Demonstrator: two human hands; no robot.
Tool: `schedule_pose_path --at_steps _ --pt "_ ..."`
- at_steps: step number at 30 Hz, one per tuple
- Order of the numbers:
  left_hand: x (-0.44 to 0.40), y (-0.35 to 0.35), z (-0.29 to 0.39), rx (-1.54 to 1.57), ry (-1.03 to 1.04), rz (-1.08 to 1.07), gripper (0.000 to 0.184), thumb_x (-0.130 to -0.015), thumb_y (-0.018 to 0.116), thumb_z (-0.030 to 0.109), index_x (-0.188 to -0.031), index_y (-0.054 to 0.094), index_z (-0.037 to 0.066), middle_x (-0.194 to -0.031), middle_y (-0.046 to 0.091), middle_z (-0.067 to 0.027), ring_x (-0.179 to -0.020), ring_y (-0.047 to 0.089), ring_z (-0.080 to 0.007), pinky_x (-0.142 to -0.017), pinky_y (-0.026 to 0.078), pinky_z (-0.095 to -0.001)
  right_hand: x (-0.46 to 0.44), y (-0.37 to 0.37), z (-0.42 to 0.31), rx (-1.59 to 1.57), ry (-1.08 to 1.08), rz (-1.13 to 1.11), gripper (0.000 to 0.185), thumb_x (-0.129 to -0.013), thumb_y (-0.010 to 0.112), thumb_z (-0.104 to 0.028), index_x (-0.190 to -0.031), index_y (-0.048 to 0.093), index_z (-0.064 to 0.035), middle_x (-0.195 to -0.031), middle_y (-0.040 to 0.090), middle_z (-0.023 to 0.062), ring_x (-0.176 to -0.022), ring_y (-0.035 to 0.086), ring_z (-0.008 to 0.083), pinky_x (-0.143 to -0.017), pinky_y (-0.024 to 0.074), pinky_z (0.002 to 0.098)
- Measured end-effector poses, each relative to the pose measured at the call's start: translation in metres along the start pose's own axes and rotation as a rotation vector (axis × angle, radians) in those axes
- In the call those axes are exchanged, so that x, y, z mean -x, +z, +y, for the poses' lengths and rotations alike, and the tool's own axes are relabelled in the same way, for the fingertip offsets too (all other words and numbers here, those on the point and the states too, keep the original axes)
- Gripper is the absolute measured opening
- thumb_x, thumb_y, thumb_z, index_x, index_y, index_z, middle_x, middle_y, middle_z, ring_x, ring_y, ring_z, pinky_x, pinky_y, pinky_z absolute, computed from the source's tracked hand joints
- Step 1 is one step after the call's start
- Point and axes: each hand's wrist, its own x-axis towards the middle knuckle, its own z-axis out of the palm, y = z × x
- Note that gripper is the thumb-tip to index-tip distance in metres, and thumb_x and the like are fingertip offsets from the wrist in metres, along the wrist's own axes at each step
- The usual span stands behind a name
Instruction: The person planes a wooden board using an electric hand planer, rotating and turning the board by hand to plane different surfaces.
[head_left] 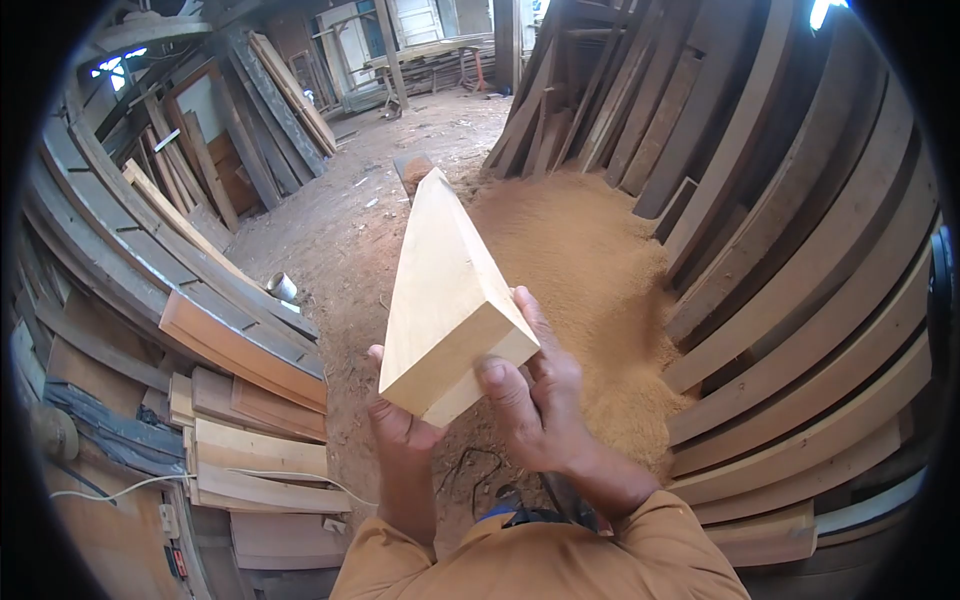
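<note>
A long, pale wooden board [437, 270] points away from me, its cut end close to my chest. My left hand [398, 420] grips its left lower edge, with part of the fingers hidden beneath the wood. On the other side my right hand [540, 400] holds the near end, thumb pressed against the end face and fingers along the right edge. A narrower strip of the same pale colour shows under the end face, and I cannot tell if it is a separate piece. The far tip overlaps a brownish block on the ground.
Sawdust [570, 240] is heaped on the floor to the right. Many planks [760, 230] lean along the right wall, and stacked boards [265, 460] lie on the left. A white can [282, 287] sits on the dirt floor. A pale cord [130, 487] crosses the left stack.
</note>
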Motion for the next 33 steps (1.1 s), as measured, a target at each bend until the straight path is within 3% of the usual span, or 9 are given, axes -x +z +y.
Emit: schedule_pose_path --at_steps 5,14,17,23,24,27,28,33 --pt "0.002 0.002 -0.003 -0.014 0.012 0.047 0.065 -0.102 0.059 0.05 -0.141 0.054 -0.001 -0.136 0.063 -0.022 -0.123 0.064 -0.0352 -0.102 0.056 -0.0503 -0.002 -0.001 -0.008 0.004 0.024 -0.005 0.069 -0.102 0.061 -0.018 -0.146 0.03 0.0251 -0.121 0.066 0.032 -0.111 0.069 0.0327 -0.096 0.053 0.0389" --pt "-0.003 -0.002 -0.006 0.003 -0.009 -0.075 0.066 -0.103 0.057 0.049 -0.145 0.051 -0.002 -0.14 0.061 -0.0233 -0.127 0.061 -0.0368 -0.105 0.053 -0.0522 -0.002 -0.008 -0.006 0.119 -0.015 -0.05 0.07 -0.101 0.063 -0.019 -0.145 0.031 0.0256 -0.124 0.065 0.0311 -0.116 0.066 0.0308 -0.098 0.0519 0.0378" --pt "-0.004 0.007 -0.005 0.015 -0.061 -0.062 0.063 -0.103 0.058 0.046 -0.144 0.053 -0.001 -0.139 0.062 -0.0226 -0.126 0.062 -0.0359 -0.106 0.053 -0.0519 0.0 -0.005 -0.017 -0.201 0.21 0.035 0.071 -0.101 0.065 -0.018 -0.147 0.031 0.0233 -0.132 0.062 0.0281 -0.122 0.062 0.0282 -0.102 0.0493 0.0368" --pt "-0.018 0.008 -0.015 -0.066 -0.124 -0.135 0.049 -0.102 0.063 0.024 -0.137 0.055 -0.008 -0.134 0.064 -0.0226 -0.124 0.064 -0.0326 -0.106 0.054 -0.0484 0.006 -0.029 -0.007 -0.183 0.239 0.052 0.073 -0.101 0.065 -0.017 -0.152 0.028 0.0194 -0.137 0.058 0.0226 -0.125 0.057 0.0215 -0.104 0.0467 0.0338" --pt "-0.019 0.013 -0.017 -0.039 -0.133 -0.174 0.044 -0.1 0.062 0.014 -0.135 0.054 -0.012 -0.133 0.064 -0.0241 -0.121 0.066 -0.0307 -0.105 0.055 -0.0453 0.002 -0.023 -0.011 -0.211 0.169 0.147 0.071 -0.101 0.065 -0.018 -0.154 0.03 0.0162 -0.136 0.059 0.019 -0.123 0.058 0.0191 -0.103 0.0465 0.0325" --pt "-0.024 0.027 -0.023 -0.243 -0.111 -0.066 0.045 -0.105 0.06 0.024 -0.136 0.05 -0.007 -0.125 0.069 -0.0174 -0.111 0.071 -0.0236 -0.09 0.064 -0.0356 0.0 -0.032 -0.006 -0.195 0.154 0.176 0.071 -0.102 0.065 -0.02 -0.155 0.032 0.0126 -0.135 0.062 0.0158 -0.119 0.059 0.0167 -0.102 0.0467 0.0315" --pt "-0.028 0.027 -0.025 -0.241 -0.111 -0.062 0.043 -0.105 0.059 0.022 -0.136 0.049 -0.007 -0.123 0.069 -0.0171 -0.11 0.071 -0.0229 -0.087 0.065 -0.0338 -0.001 -0.037 -0.004 -0.189 0.148 0.179 0.062 -0.102 0.065 -0.022 -0.15 0.044 0.0104 -0.129 0.065 0.0125 -0.112 0.06 0.0139 -0.097 0.0472 0.0286" --pt "-0.047 0.038 -0.029 -0.219 -0.141 -0.076 0.033 -0.107 0.055 0.012 -0.133 0.046 -0.006 -0.118 0.067 -0.0153 -0.106 0.072 -0.0202 -0.08 0.067 -0.0281 -0.005 -0.051 0.006 -0.216 0.132 0.25 0.035 -0.103 0.064 -0.024 -0.122 0.063 0.005 -0.098 0.066 0.001 -0.087 0.055 0.0059 -0.076 0.043 0.0217"
